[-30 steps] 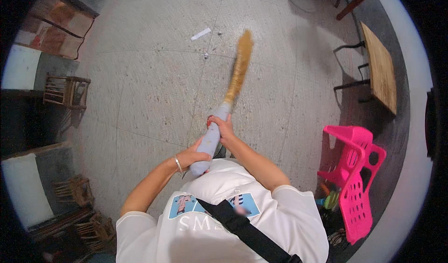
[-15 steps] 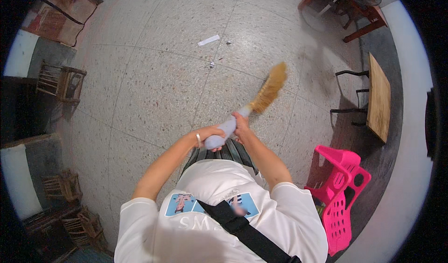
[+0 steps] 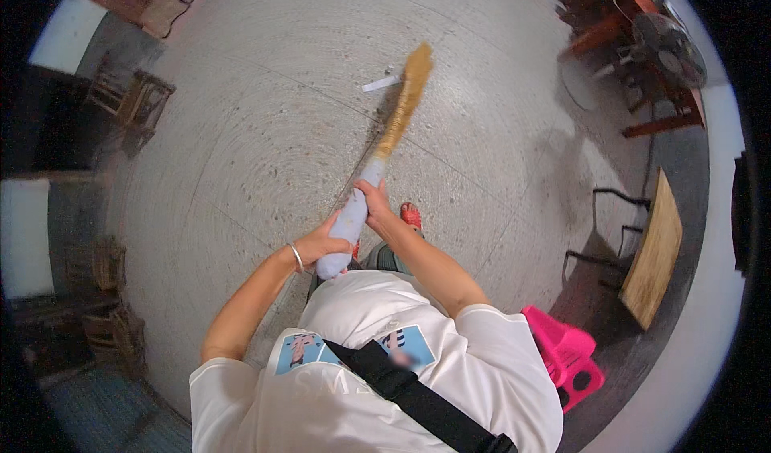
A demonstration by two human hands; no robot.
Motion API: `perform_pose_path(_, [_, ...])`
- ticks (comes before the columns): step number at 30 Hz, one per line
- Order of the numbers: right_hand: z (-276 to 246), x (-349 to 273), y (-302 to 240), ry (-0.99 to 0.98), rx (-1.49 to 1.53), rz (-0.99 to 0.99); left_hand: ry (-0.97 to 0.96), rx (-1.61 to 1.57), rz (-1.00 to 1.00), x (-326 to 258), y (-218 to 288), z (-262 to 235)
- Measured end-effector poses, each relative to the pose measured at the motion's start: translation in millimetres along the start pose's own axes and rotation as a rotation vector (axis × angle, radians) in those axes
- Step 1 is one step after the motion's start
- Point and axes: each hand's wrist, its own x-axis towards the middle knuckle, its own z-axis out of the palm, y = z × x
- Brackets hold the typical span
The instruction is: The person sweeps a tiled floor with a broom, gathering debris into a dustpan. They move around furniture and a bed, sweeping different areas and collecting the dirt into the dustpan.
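Note:
Both of my hands grip a broom by its thick pale grey handle. My left hand is wrapped round the rear end, near my waist, with a bangle on that wrist. Further up the handle, my right hand is closed round it. The broom's yellow-brown bristles point away from me over the speckled floor. Beside the bristle tips lies a white strip, its right end partly covered. Small dark bits by it are too blurred to name.
On the right stand a wood-topped bench with dark legs and a pink plastic chair. A fan is by a wooden table at the far right. Wooden chairs line the left side. My red-shod foot shows below.
The broom has swung from the right toward the middle and reaches further forward, its bristles now by the white strip. My view has shifted, and my feet have come into sight.

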Motion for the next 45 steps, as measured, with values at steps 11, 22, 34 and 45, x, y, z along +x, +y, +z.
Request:
perform_pose_path(11, [-81, -26, -31, 0.055, -0.298, 0.217, 0.059, -0.273, -0.016, 27, -31, 76])
perform_pose_path(22, [-58, -139, -1, -0.353, -0.473, 0.465, 0.509, -0.194, 0.378, -45, -167, 157])
perform_pose_path(34, [-145, -312, 144, -0.69, -1.026, 0.776, 0.858, -1.056, 0.66, -73, -366, 302])
perform_pose_path(45, [-233, -356, 228, -1.113, -1.483, 1.236, 1.163, -1.436, 0.672, -20, -452, 355])
